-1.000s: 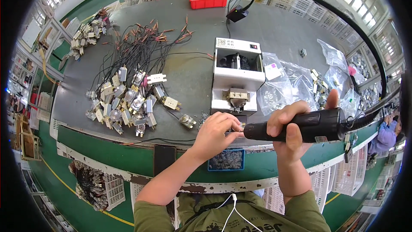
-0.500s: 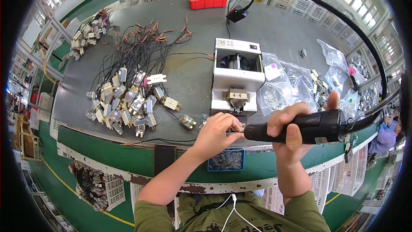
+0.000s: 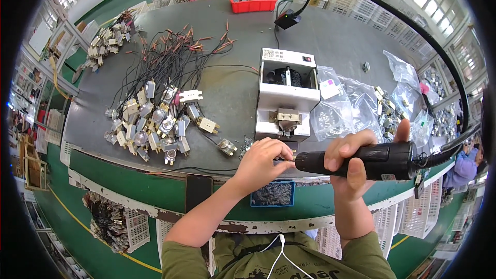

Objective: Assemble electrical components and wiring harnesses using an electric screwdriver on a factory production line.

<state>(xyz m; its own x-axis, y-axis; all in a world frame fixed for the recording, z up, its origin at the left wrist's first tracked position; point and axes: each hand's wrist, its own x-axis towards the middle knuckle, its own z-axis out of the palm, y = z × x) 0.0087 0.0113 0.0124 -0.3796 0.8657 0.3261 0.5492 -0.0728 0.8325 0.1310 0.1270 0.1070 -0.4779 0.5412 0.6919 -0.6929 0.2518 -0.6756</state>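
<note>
My right hand [image 3: 355, 174] is wrapped round a thick black electric screwdriver [image 3: 385, 156], held almost level with its nose pointing left. Just left of that nose, the fingers of my left hand [image 3: 261, 161] are pinched together; what they hold is mostly hidden by the fingers. Beyond both hands stands a white screw feeder machine [image 3: 289, 95] with an open top and a metal block at its front. Below my left hand, a blue tray [image 3: 251, 199] contains many small metal pieces. A loose plug [image 3: 226, 146] with a clear round part lies left of my left hand.
Plugs and sockets [image 3: 150, 126] with black cords are heaped on the left. Clear plastic bags [image 3: 356, 104] and more small parts lie at right. A red bin [image 3: 252, 5] stands at the far edge, a dark phone [image 3: 198, 192] near the front. A black cable [image 3: 439, 46] arches overhead.
The screwdriver's back end has dipped slightly in my right hand. My left hand keeps its pinch in nearly the same place. The whole view has shifted a little.
</note>
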